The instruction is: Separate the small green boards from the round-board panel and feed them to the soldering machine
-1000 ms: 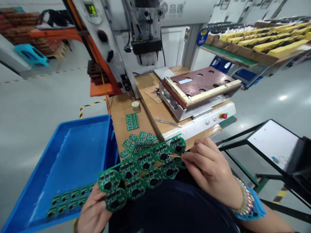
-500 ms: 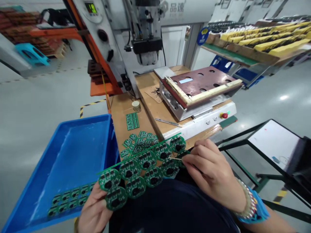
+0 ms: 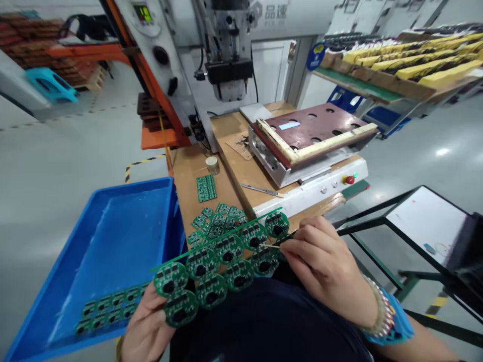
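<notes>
A green panel of round circuit boards (image 3: 228,250), joined in two rows with a thin strip along the far edge, lies tilted above my lap. My left hand (image 3: 145,324) grips its left end, fingers behind and thumb at the lower disc. In a closed pinch, my right hand (image 3: 320,256) holds a thin pale stick (image 3: 269,246) over the panel's right part. The stick's tip is by the black blob of an upper-row board. My right fingers hide part of the rightmost lower board. Behind the panel lies a pile of loose small circuit boards (image 3: 219,221).
A blue tray (image 3: 113,216) at left holds another board panel (image 3: 109,306). On the bench are a rectangular green board (image 3: 206,188), a round roll (image 3: 212,165) and a knife (image 3: 262,190). A machine with a brown fixture plate (image 3: 313,125) stands ahead, a black-framed stand (image 3: 422,221) at right.
My right hand has shifted slightly left, and the stick's tip with it, further onto the upper-row board. My left hand and the panel have stayed nearly still.
</notes>
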{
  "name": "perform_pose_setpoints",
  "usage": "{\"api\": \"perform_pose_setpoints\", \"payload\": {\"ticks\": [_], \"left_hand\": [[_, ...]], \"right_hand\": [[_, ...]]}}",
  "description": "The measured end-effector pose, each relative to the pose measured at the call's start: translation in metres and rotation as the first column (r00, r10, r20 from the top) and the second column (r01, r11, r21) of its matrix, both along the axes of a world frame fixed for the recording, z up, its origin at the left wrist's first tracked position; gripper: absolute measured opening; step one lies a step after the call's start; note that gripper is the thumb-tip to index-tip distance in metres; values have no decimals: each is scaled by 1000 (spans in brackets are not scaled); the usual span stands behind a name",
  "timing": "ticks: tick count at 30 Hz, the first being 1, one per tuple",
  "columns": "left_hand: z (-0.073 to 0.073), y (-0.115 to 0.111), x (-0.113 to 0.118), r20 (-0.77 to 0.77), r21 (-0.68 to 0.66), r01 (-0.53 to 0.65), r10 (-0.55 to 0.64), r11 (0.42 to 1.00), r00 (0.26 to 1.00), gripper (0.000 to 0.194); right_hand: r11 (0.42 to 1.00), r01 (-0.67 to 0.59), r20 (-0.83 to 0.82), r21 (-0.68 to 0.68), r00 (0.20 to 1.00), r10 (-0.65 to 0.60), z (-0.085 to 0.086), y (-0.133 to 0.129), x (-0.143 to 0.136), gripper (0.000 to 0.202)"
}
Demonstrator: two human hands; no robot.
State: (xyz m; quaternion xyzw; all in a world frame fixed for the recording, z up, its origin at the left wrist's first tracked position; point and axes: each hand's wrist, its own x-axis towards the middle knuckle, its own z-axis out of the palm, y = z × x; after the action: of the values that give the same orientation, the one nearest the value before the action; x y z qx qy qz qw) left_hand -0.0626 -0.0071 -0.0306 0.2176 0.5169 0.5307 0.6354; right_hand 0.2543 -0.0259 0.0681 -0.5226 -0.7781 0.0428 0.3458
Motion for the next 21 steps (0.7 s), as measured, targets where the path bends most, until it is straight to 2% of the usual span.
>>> {"api": "perform_pose_setpoints", "payload": {"ticks": [6, 21], "left_hand": [[3, 1, 2, -15, 9, 7, -7, 1000, 1000, 28], [-3, 0, -2, -35, 24, -12, 13, 1000, 999, 24]], "right_hand": [[1000, 11, -4, 22, 1000, -11, 0, 0, 3, 13], [1000, 18, 12, 19, 1000, -18, 1, 0, 3, 12]]}}
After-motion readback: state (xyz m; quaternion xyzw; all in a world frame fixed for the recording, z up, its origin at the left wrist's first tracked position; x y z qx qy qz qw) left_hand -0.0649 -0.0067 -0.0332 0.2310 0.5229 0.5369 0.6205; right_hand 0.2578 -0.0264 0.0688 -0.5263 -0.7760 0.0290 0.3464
